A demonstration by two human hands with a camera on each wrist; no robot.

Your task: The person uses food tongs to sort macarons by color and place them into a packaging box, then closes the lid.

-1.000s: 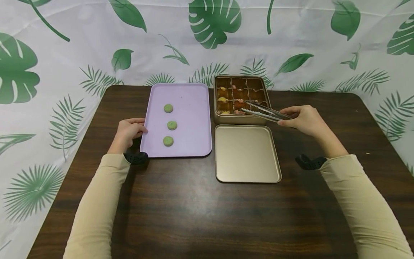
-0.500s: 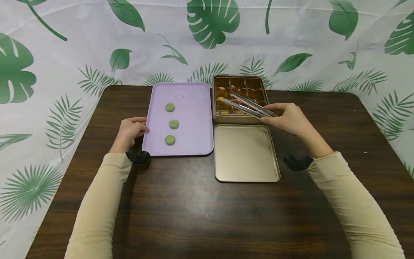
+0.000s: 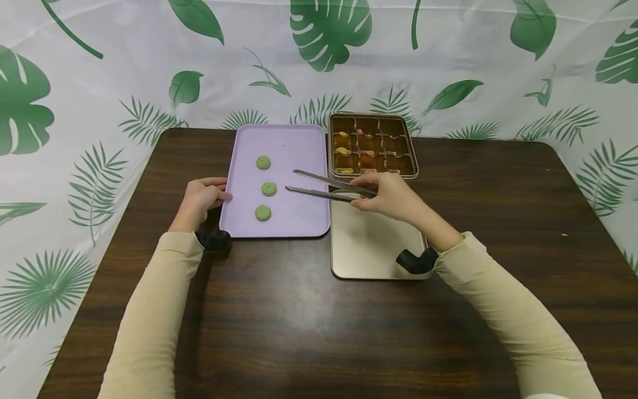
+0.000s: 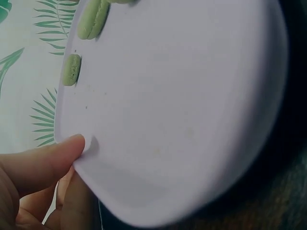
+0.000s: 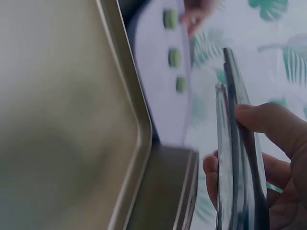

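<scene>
My left hand point(image 3: 201, 199) pinches the left edge of a lilac tray point(image 3: 299, 221), the thumb on top of the rim and the fingers beneath in the left wrist view. Three green macarons point(image 3: 269, 189) sit in a rough column on the tray's left half. Metal tongs point(image 3: 324, 194) are held in my right hand point(image 3: 391, 194), thumb on one arm and fingers on the other. Their tips are spread apart over the right half of the tray, pointing at the macarons, with nothing between them.
A gold tin point(image 3: 412, 160) with a brown divided insert stands at the back; some compartments hold yellow and red pieces. In front of it lies a flat gold lid point(image 3: 379, 249), partly under my right hand. A leaf-print sheet point(image 3: 239, 50) hangs behind the dark wooden table point(image 3: 279, 321).
My right hand has carried the tongs left, from over the tin to over the lilac tray. My left hand stays on the tray's edge.
</scene>
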